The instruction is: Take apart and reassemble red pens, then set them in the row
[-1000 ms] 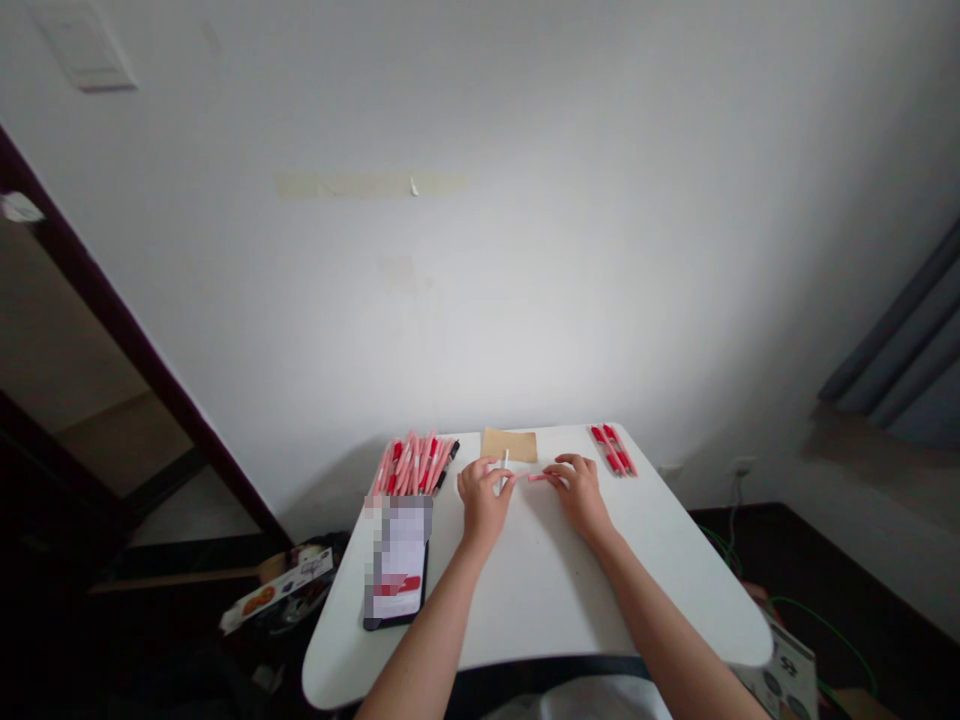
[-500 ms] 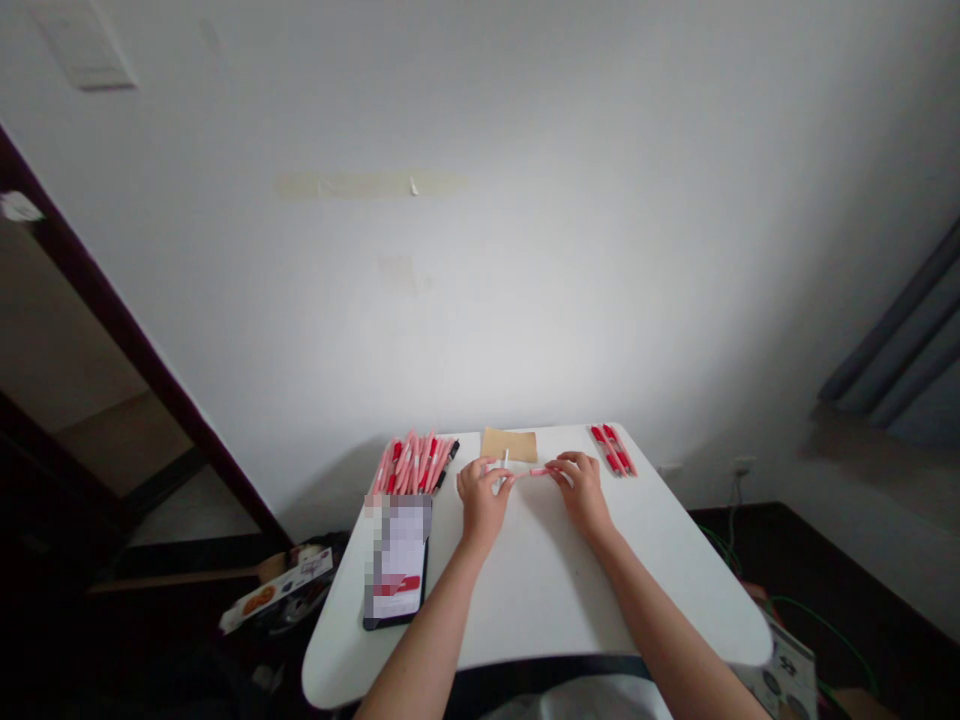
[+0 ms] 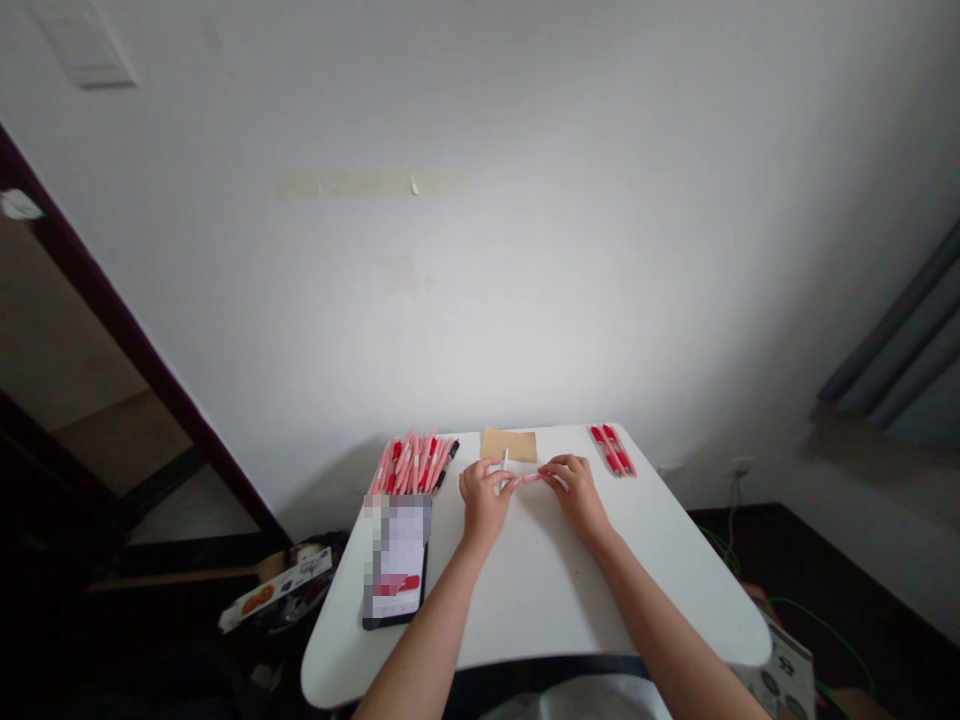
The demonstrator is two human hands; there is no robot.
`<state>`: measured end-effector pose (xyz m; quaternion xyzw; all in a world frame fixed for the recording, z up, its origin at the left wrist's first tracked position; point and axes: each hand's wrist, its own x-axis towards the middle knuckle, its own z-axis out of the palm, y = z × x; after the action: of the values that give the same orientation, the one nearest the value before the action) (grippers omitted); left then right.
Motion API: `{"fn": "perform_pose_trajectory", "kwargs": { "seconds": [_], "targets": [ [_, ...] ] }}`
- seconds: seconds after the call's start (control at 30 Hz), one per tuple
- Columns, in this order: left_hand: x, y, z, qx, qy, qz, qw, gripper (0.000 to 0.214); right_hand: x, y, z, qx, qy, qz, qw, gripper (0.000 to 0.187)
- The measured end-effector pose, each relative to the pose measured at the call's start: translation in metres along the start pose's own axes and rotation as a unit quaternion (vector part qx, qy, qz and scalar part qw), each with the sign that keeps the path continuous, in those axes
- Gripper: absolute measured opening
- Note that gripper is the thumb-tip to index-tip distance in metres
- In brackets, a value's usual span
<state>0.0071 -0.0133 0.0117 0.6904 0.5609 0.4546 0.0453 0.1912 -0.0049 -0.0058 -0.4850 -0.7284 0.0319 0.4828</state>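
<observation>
Both my hands meet over the far half of the white table (image 3: 555, 580). A pink pen barrel (image 3: 531, 478) lies crosswise between them. My left hand (image 3: 484, 500) is closed, thumb and forefinger pinching the barrel's left end. At its right end, the fingertips of my right hand (image 3: 576, 495) are closed on the barrel. A small white stick-like piece (image 3: 505, 457) shows just beyond my left fingers; whether it is held or lying there I cannot tell. Behind the hands is a tan paper piece (image 3: 510, 443).
Several pink, red and black pens (image 3: 412, 465) are bunched at the table's far left. In front of them lies a phone or tablet (image 3: 397, 560), partly blurred out. A few red and pink pens (image 3: 613, 450) lie at the far right. The wall (image 3: 525, 300) rises behind the table.
My right hand has shifted slightly left, and the hands are closer together. The thin gap between my left fingertips and the pink barrel has closed.
</observation>
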Motion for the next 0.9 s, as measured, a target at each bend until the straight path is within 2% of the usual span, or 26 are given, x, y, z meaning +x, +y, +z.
{"fn": "perform_pose_trajectory", "kwargs": {
  "seconds": [0.33,0.57,0.9],
  "targets": [
    [-0.0005,0.0003,0.0026,-0.001,-0.015,-0.007,1.0,0.007,0.0022,-0.0099,-0.0064,0.02,-0.045,0.003,0.999,0.026],
    [-0.0005,-0.0014,0.0035,0.005,-0.012,-0.003,1.0,0.009,0.0018,-0.0073,-0.0054,0.031,-0.062,-0.001,0.998,0.024],
    [-0.0004,0.0005,0.0003,0.021,-0.012,-0.015,1.0,0.017,0.0015,-0.0066,-0.0049,0.035,-0.051,0.014,0.998,0.024]
  ]
}}
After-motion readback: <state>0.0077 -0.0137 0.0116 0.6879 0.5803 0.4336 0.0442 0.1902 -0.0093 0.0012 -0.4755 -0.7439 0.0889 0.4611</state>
